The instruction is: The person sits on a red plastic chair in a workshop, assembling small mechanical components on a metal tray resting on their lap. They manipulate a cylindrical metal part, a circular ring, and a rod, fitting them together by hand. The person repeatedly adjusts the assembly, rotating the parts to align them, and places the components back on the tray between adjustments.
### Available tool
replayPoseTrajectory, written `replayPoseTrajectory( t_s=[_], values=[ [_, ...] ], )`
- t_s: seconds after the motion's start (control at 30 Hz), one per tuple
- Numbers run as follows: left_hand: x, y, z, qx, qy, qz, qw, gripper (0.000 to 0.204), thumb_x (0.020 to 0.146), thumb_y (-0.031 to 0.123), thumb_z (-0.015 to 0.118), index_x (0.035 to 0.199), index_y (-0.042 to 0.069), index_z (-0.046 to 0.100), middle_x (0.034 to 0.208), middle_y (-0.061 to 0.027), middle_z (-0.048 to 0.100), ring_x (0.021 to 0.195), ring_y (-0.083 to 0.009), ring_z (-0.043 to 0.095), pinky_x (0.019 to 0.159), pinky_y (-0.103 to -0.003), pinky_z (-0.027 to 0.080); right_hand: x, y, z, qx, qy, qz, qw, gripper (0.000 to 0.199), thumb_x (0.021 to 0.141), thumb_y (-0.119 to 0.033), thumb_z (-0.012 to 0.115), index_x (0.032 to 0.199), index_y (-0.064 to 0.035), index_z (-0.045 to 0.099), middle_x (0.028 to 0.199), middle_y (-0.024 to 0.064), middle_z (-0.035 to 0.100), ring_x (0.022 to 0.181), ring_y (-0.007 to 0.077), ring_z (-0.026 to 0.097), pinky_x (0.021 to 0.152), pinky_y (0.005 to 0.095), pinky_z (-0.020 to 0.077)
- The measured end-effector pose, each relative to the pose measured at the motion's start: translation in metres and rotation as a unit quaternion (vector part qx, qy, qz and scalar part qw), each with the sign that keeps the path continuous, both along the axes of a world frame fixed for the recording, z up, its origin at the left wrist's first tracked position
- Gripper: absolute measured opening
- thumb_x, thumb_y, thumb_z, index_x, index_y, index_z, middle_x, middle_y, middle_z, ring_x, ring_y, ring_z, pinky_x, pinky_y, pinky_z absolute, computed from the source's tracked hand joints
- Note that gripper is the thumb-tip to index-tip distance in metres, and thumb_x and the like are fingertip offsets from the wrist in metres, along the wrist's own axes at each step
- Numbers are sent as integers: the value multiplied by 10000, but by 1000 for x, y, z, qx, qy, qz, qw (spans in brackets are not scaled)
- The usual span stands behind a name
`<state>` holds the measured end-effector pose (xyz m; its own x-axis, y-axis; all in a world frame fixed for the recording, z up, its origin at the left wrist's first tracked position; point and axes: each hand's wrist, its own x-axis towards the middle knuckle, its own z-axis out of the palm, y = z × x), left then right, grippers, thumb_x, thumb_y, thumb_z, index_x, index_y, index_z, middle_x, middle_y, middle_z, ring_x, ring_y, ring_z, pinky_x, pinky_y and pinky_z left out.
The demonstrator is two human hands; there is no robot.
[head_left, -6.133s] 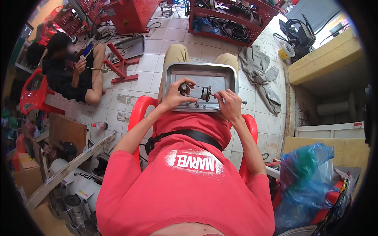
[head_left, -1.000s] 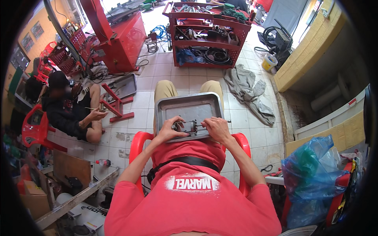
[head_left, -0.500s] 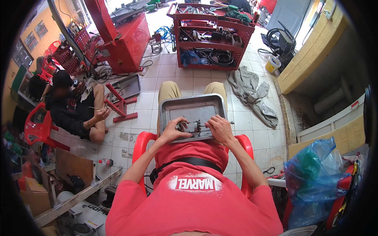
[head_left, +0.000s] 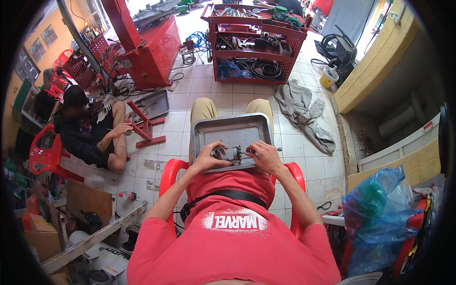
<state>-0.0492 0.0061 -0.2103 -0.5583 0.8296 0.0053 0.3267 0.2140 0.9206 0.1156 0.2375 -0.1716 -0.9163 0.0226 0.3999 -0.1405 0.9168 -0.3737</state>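
Over my lap lies a grey metal tray point(head_left: 232, 120). Low inside it, I hold a metal shaft with a dark toothed wheel point(head_left: 238, 153) on it, lying crosswise. My left hand point(head_left: 211, 156) wraps round the left end, thumb below and fingers above. On the other side of the wheel, my right hand point(head_left: 264, 156) grips the shaft with bent fingers. A thin bright end of the shaft sticks out to the right past my right hand. Much of the part is hidden under my fingers.
A person point(head_left: 88, 126) in dark clothes sits low at the left by a red metal stand point(head_left: 145, 127). A red tool trolley point(head_left: 256, 45) stands ahead. Grey cloth point(head_left: 304, 111) lies on the floor, right. A blue plastic bag point(head_left: 380, 209) hangs near my right side.
My right hand's fingers shift slightly on the shaft; my left hand stays in place. The person at the left has moved their hands a little.
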Motion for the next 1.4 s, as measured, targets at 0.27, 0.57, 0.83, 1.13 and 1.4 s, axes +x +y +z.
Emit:
replayPoseTrajectory(
  t_s=[0.27,0.57,0.83,1.13,1.4],
  values=[
    [2,1,3,-4,2,2,1000,606,672,266,975,1155,47,683,937,-61,734,800,-121,680,763,-301,542,0,0,-1,18,3,2,1000,188,976,-277,661,949,-94,687,905,50,677,860,252,649,740,398,535],
    [2,1,2,-8,3,1,1000,594,684,257,970,1161,51,684,941,-50,715,829,-110,667,787,-295,542,1,-1,-1,51,-48,-13,997,138,976,-238,663,990,-102,676,894,68,653,864,266,660,749,407,535],
    [3,0,6,-6,4,10,1000,597,678,251,971,1163,52,687,932,-47,711,817,-104,653,777,-291,540,1,0,1,12,-35,-16,999,163,971,-236,667,963,-74,679,903,79,656,878,282,675,763,417,531],
    [6,3,8,-14,32,7,999,588,676,235,968,1156,42,688,927,-52,717,818,-113,656,780,-298,536,1,4,-4,7,-40,-25,999,161,979,-233,656,965,-75,681,907,92,697,864,299,689,749,437,535],
    [3,3,1,10,9,3,1000,588,671,216,971,1157,42,689,906,-45,703,807,-110,650,769,-289,534,1,5,-5,13,-14,-16,1000,217,981,-296,662,931,-86,692,863,94,702,819,299,677,711,430,526]
  ],
)
